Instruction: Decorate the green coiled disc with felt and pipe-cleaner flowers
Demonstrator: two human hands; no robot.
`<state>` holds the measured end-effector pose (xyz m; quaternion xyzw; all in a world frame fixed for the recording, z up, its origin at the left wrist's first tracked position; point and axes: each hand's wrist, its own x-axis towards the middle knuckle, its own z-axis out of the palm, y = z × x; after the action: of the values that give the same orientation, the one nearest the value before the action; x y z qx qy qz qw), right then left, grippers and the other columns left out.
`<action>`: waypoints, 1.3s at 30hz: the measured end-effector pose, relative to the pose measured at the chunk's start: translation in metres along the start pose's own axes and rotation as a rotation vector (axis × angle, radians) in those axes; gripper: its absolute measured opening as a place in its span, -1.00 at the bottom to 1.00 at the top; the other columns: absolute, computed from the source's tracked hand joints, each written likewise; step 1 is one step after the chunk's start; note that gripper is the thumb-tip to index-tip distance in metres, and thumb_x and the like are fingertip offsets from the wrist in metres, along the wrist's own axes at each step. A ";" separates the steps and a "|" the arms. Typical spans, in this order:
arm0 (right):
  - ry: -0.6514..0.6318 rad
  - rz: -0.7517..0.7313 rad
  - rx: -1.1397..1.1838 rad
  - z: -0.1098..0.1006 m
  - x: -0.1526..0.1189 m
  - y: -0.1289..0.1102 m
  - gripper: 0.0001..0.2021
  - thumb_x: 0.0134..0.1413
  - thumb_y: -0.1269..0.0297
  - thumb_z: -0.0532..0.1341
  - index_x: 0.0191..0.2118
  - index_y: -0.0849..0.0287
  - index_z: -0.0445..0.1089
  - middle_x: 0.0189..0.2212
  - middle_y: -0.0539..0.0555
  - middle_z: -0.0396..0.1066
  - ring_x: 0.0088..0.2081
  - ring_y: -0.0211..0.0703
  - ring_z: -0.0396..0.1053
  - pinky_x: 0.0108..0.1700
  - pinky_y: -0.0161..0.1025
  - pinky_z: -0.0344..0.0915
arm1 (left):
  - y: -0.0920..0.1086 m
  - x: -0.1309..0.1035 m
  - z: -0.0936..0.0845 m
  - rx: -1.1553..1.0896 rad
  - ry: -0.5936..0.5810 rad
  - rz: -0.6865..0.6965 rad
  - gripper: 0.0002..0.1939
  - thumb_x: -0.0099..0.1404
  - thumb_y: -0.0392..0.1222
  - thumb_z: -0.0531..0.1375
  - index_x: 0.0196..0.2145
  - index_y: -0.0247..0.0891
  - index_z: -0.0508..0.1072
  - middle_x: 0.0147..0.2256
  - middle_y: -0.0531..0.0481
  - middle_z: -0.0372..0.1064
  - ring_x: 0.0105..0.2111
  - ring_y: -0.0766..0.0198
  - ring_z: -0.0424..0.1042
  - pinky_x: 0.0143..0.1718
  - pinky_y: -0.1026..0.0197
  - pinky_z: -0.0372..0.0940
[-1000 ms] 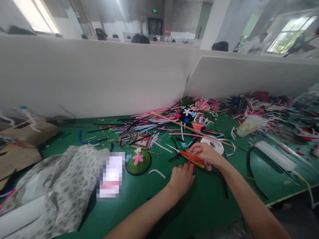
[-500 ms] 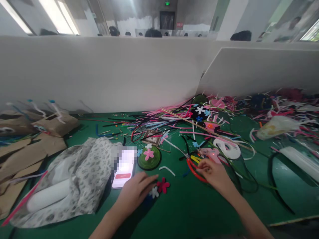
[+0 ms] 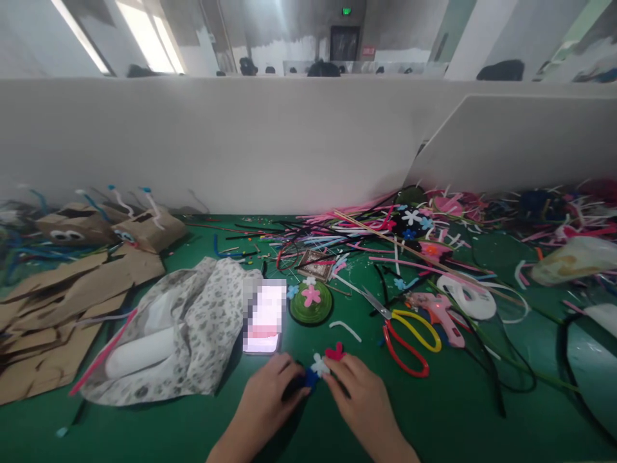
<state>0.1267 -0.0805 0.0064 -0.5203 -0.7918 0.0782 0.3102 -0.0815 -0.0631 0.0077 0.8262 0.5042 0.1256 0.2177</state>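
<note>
Low in the middle of the head view, my left hand [image 3: 271,392] has its fingers curled at a dark blue piece [image 3: 311,378]. Facing it, my right hand [image 3: 359,399] has thumb and fingers together at the edge of a light blue-white flower [image 3: 319,365]. A red flower [image 3: 336,351] shows partly beyond my right fingers. Just above the hands lie a short white strip [image 3: 346,329] and a green coiled disc [image 3: 308,315] with a pink flower [image 3: 311,295] on top. How firmly each piece is held is hard to see.
A lit phone [image 3: 266,315] and patterned cloth [image 3: 193,341] lie left, with cardboard [image 3: 53,321] beyond. Red-and-yellow-handled scissors [image 3: 409,334], a pink glue gun [image 3: 441,315] and a white ribbon roll [image 3: 470,297] lie right. Coloured strips pile up near the white partition [image 3: 241,141].
My right hand has left the scissors, which now lie open on the table, and come to the small flowers beside my left hand. The camera view has shifted left.
</note>
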 end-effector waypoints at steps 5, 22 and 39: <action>-0.064 -0.032 -0.127 0.012 0.015 -0.005 -0.78 0.14 0.43 0.18 -0.11 0.06 0.43 -0.27 0.10 0.41 -0.26 -0.06 0.40 -0.29 -0.18 0.38 | 0.000 -0.001 -0.003 -0.027 -0.024 0.005 -0.91 0.25 -0.25 0.26 -0.27 -0.16 0.43 -0.25 0.01 0.43 -0.24 0.18 0.45 -0.25 0.21 0.35; 0.068 -0.080 -0.269 -0.037 -0.043 0.060 -0.63 0.33 0.38 -0.08 -0.06 0.05 0.46 -0.23 0.12 0.51 -0.19 -0.17 0.49 -0.31 -0.36 0.41 | -0.009 0.067 -0.007 0.030 0.218 0.018 -0.79 0.36 -0.26 0.11 -0.12 -0.12 0.50 -0.18 -0.02 0.50 -0.18 0.14 0.48 -0.24 0.16 0.40; 0.132 -0.076 -0.216 -0.022 -0.052 0.072 -0.73 0.27 0.37 0.07 -0.08 0.09 0.50 -0.20 0.13 0.52 -0.18 -0.14 0.49 -0.20 -0.32 0.44 | -0.006 0.087 -0.027 0.115 0.278 -0.257 -0.94 0.30 -0.16 0.20 -0.27 -0.09 0.47 -0.25 0.07 0.47 -0.22 0.19 0.47 -0.31 0.25 0.31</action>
<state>0.2093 -0.0985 -0.0294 -0.5243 -0.7927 -0.0538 0.3063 -0.0577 0.0226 0.0268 0.7407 0.6372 0.1807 0.1125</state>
